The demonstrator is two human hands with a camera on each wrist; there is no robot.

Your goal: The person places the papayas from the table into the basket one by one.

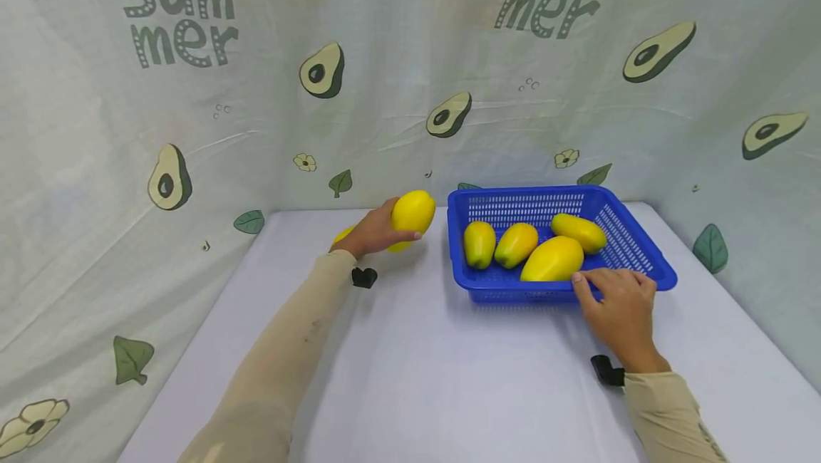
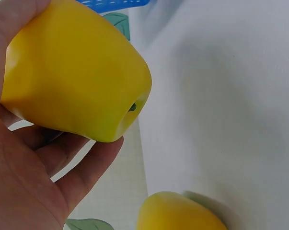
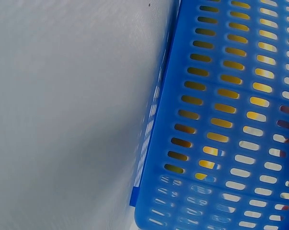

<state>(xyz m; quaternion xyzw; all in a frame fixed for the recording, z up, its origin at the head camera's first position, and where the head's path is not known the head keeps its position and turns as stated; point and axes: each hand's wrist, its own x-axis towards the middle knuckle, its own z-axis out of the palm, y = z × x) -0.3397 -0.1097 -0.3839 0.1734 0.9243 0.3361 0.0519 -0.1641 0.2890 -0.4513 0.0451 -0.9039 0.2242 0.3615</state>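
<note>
My left hand (image 1: 378, 226) grips a yellow mango (image 1: 413, 211) above the table, left of the blue basket (image 1: 513, 285). In the left wrist view the mango (image 2: 82, 72) shows a small green stem spot, with fingers and palm around it. Another mango (image 2: 178, 213) lies on the table below that hand; in the head view yellow fruit (image 1: 342, 235) shows partly behind the hand. My right hand (image 1: 618, 313) holds the basket's near rim, toward its right side. Inside the basket lie several mangoes (image 1: 554, 260), some with greenish ends. The right wrist view shows only the basket's slotted wall (image 3: 206, 143).
A white cloth covers the table (image 1: 398, 377). Behind it hangs a pale curtain (image 1: 385, 14) printed with avocados, leaves and lettering. The basket stands near the table's back right. A black wrist camera (image 1: 364, 278) sits on the left sleeve, another (image 1: 606, 370) on the right.
</note>
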